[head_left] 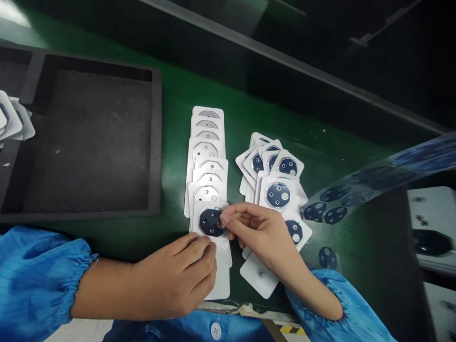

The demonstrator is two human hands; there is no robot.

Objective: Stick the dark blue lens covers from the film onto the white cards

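Note:
A white rounded-corner plate [196,211] lies at the front of an overlapping column of similar plates, with a dark octagonal film [209,221] on its face. The thumb and forefinger of my right hand [258,228] pinch at the film's right edge; the fingertips partly cover that spot. My left hand [181,275] has its curled fingers at the plate's lower edge, steadying it. Further up the column, plates [205,148] show bare silvery octagons. To the right lies a loose heap of plates [278,194] with dark blue octagons, partly behind my right forearm.
A black foam tray [156,142] stands on the left, with several white plates [14,118] at its far side. A clear strip of dark octagonal stickers [356,190] slants across the right. One sticker [327,257] lies on the green table [174,90]. More plates [432,209] stand at far right.

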